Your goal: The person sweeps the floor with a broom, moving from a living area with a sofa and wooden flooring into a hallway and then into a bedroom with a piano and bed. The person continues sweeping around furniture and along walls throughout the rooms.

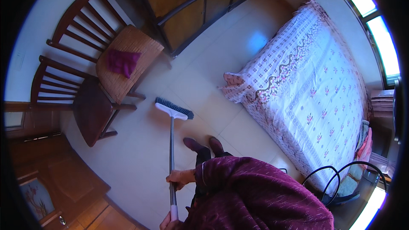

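Both hands hold a push broom with a grey metal shaft (172,143), left of my feet. My right hand (180,179), reaching across in a maroon sleeve (243,182), is wrapped around the shaft's middle. Lower in view, my left hand (166,223) grips the broom near its pale plastic handle end (173,212); the picture's edge partly cuts this hand off. The broom head (171,110) is white with dark bristles, over the pale tiled floor (137,143). Whether the bristles touch the tiles I cannot tell.
Two dark wooden chairs (92,108) stand left, one bearing a woven mat (145,46) and purple cloth (124,62). A bed with a floral cover (306,102) fills the right. Wooden cabinets (185,12) line the back; black cables (338,179) loop by the bed's near corner.
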A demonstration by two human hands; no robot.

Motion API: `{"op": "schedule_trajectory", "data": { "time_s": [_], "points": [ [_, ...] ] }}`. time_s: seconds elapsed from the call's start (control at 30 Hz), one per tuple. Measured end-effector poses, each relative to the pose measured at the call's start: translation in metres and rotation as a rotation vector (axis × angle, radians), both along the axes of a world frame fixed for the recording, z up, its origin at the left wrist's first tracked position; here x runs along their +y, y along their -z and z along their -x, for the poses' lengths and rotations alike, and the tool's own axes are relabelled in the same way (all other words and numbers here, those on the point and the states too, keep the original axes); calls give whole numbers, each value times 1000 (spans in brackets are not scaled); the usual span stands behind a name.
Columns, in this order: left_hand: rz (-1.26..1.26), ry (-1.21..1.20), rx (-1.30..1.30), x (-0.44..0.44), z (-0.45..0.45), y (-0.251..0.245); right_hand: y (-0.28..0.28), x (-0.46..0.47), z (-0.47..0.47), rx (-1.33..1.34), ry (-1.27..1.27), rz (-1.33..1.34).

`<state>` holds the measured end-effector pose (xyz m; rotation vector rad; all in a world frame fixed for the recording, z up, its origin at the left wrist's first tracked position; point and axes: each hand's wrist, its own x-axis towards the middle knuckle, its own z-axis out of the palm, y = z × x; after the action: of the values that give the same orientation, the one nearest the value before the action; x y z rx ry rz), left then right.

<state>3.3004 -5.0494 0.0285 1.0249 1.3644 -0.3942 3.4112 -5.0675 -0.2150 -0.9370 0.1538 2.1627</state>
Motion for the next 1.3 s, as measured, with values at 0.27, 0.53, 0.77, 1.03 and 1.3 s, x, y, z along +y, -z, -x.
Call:
{"op": "schedule_trajectory", "data": {
  "time_s": [0.27, 0.53, 0.77, 1.03, 1.3],
  "points": [
    [-266, 670, -77, 83, -63, -13, 6, 43, -96, 127, 95, -159],
    [-259, 800, -228, 123, -176, 13, -47, 36, -226, 128, 714, 269],
    [-18, 724, -162, 126, -292, 51, -31, 11, -324, 208, 1008, 227],
    [130, 835, -294, 48, -532, 83, -3, -52, -519, 63, 1318, 322],
    [148, 1064, -565, -65, -797, 152, -5, -183, -603, -468, 1457, 170]
  ]
}}
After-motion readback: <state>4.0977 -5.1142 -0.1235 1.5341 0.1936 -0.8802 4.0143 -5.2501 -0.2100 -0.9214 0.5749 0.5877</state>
